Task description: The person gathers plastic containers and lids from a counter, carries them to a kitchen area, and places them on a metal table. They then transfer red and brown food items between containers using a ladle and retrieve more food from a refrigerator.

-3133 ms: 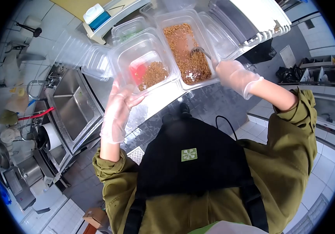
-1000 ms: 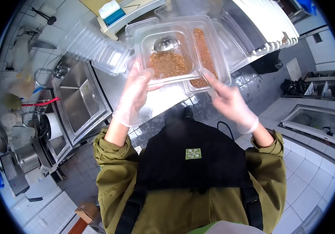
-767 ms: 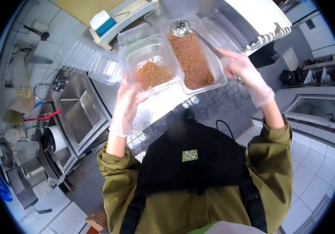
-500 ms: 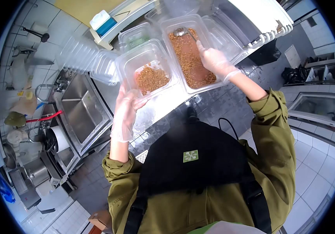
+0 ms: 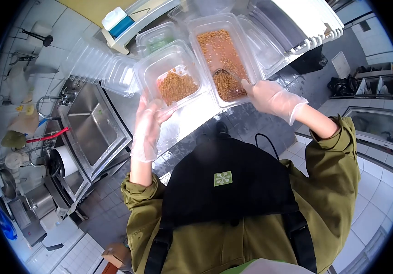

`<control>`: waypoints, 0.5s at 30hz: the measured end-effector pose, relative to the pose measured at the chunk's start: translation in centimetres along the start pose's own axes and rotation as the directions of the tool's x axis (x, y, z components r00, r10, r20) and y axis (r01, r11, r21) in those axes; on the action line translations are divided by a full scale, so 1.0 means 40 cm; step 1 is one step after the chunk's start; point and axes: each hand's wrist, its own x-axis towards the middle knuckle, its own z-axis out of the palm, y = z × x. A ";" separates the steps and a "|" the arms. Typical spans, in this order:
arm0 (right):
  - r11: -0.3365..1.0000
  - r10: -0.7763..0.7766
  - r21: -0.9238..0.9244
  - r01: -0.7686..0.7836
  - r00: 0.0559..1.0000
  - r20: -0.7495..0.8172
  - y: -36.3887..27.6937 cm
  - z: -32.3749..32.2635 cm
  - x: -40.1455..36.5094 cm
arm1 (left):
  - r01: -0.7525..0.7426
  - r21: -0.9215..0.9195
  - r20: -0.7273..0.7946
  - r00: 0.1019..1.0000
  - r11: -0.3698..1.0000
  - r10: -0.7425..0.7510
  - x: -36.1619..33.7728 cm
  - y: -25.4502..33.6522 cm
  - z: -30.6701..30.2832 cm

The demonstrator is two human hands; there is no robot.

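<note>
My left hand [image 5: 147, 121], in a clear glove, grips the near left corner of a clear plastic container [image 5: 142, 75], which holds a heap of small brown lentil-like grains [image 5: 177, 88]. Just right of it stands a longer clear plastic tub [image 5: 243, 34] with the same grains in brownish liquid. My gloved right hand [image 5: 270, 97] is closed around the handle of a metal spoon [image 5: 214, 71]. The spoon's bowl is down among the grains at the tub's near end; much of its handle is hidden by my fingers.
Nested clear containers [image 5: 119, 75] lie at the left edge of the white counter [image 5: 192, 119]. Behind stands a clear tub with something green [image 5: 160, 42]. Clear lids or trays [image 5: 262, 45] lie to the right. A steel sink [image 5: 91, 132] is at left.
My right hand has drawn the spoon from the tub's far end to its near end, scraping grains together and baring liquid behind. The left hand keeps its hold on the container.
</note>
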 end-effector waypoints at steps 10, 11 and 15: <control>0.949 -0.080 0.316 0.024 0.983 0.167 0.024 -0.014 0.026 | 0.086 -0.011 -0.035 0.996 0.996 -0.086 0.030 -0.048 0.040; 0.934 -0.112 0.357 0.028 0.970 0.217 0.032 -0.017 0.032 | 0.096 -0.019 -0.036 0.995 0.995 -0.096 0.032 -0.052 0.041; 0.639 -0.042 0.745 -0.189 0.959 0.279 0.072 -0.047 0.017 | 0.047 0.007 0.010 0.999 0.999 -0.047 0.039 -0.062 0.042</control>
